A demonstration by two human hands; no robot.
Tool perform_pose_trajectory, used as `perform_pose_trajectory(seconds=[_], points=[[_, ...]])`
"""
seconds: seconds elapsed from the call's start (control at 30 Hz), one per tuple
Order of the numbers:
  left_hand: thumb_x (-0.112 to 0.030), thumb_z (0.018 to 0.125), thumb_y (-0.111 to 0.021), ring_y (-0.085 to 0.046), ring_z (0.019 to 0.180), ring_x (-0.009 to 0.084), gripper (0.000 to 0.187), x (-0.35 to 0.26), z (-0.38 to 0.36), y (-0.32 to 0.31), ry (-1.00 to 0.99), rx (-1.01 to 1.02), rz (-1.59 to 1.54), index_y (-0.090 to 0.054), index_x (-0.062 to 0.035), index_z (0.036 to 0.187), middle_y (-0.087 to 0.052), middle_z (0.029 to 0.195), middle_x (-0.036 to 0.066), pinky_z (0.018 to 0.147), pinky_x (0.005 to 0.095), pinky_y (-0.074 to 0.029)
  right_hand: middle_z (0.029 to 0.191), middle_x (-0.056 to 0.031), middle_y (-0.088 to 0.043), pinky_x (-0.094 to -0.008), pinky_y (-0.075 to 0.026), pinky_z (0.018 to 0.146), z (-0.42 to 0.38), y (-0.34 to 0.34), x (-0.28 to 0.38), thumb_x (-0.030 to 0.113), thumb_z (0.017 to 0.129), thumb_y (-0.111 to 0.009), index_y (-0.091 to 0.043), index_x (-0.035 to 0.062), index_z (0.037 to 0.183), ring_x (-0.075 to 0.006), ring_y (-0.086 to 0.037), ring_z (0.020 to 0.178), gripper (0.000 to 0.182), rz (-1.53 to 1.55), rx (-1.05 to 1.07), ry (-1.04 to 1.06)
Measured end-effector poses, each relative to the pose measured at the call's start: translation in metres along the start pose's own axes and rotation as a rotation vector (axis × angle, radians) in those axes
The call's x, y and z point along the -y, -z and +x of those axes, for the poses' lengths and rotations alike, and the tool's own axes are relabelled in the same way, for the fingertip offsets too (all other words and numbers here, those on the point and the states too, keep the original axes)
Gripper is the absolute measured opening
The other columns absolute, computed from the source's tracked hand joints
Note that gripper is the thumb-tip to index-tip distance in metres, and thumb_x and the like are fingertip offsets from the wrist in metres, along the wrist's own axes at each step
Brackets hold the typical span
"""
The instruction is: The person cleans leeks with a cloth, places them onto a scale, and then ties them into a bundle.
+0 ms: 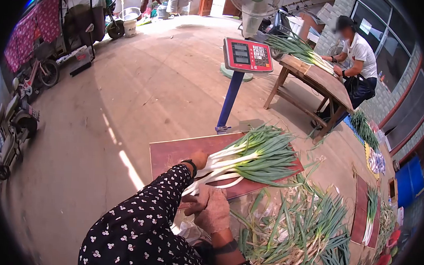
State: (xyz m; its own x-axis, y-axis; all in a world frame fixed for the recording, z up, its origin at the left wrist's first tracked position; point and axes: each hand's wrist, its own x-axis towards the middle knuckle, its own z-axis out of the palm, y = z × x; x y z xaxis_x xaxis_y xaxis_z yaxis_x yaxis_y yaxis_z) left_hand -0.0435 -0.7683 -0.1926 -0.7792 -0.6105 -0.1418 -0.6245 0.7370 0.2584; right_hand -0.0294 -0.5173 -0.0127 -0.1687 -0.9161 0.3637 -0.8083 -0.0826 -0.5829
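Note:
A bunch of green onions [263, 157] lies on a dark red board [172, 149], white ends toward me and green leaves pointing right. My left hand [199, 159], with a dark band at the wrist, is at the far side of the white ends; its fingers are hidden from view. Nearer to me, my right hand [211, 210] looks covered by a light, textured glove. Its fingers curl around the white end of a green onion at the near edge of the bunch. Below and right of the board, a heap of green onions and loose leaves [298, 228] covers the floor.
A scale display [248, 55] stands on a blue post [230, 100] behind the board. At a wooden table [315, 78], a co-worker [362, 59] handles more green onions [298, 48]. Another red board [360, 212] lies right, a blue barrel [409, 179] beyond. Bicycles and a scooter [18, 127] stand left.

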Motion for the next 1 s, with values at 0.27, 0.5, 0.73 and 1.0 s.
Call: perform_pose_trajectory(seconds=[0.27, 0.5, 0.73, 1.0], points=[[-0.008, 0.076, -0.052, -0.058, 0.099, 0.0356, 0.043, 0.002, -0.034, 0.007, 0.004, -0.027, -0.157, -0.054, -0.0098, 0.119, -0.056, 0.112, 0.02, 0.083, 0.0419, -0.048, 0.071, -0.0076, -0.057, -0.0407, -0.04, 0.068, -0.007, -0.019, -0.013, 0.017, 0.06, -0.068, -0.064, 0.0112, 0.071, -0.0323, -0.057, 0.075, 0.013, -0.104, -0.036, -0.014], [0.0, 0.079, -0.046, -0.053, 0.095, 0.0428, 0.036, -0.09, 0.013, 0.116, -0.269, -0.407, -0.575, -0.057, -0.0053, 0.113, -0.051, 0.107, 0.027, 0.084, 0.0462, -0.044, 0.074, -0.0093, -0.056, -0.0402, -0.039, 0.07, -0.004, -0.009, 0.0, 0.014, 0.06, -0.068, -0.064, 0.0098, 0.076, -0.0326, -0.054, 0.075, 0.017, -0.099, 0.017, 0.081], [-0.003, 0.081, -0.053, -0.054, 0.086, 0.0388, 0.036, -0.181, 0.071, 0.217, -0.459, -0.723, -0.606, -0.054, -0.0104, 0.116, -0.049, 0.097, 0.02, 0.075, 0.044, -0.045, 0.07, -0.0066, -0.052, -0.0381, -0.041, 0.073, -0.007, 0.004, 0.023, -0.001, 0.063, -0.061, -0.039, 0.0028, 0.076, -0.0277, -0.055, 0.074, 0.026, 0.197, -0.098, -0.211], [-0.002, 0.077, -0.052, -0.059, 0.091, 0.038, 0.044, -0.094, 0.054, 0.096, -0.215, -0.334, -0.323, -0.06, -0.0191, 0.116, -0.05, 0.107, 0.021, 0.079, 0.0449, -0.048, 0.065, -0.0097, -0.054, -0.0418, -0.043, 0.055, -0.003, -0.001, -0.005, 0.011, 0.067, -0.069, -0.055, 0.0045, 0.081, -0.0348, -0.055, 0.064, 0.021, 0.089, -0.19, -0.005]])
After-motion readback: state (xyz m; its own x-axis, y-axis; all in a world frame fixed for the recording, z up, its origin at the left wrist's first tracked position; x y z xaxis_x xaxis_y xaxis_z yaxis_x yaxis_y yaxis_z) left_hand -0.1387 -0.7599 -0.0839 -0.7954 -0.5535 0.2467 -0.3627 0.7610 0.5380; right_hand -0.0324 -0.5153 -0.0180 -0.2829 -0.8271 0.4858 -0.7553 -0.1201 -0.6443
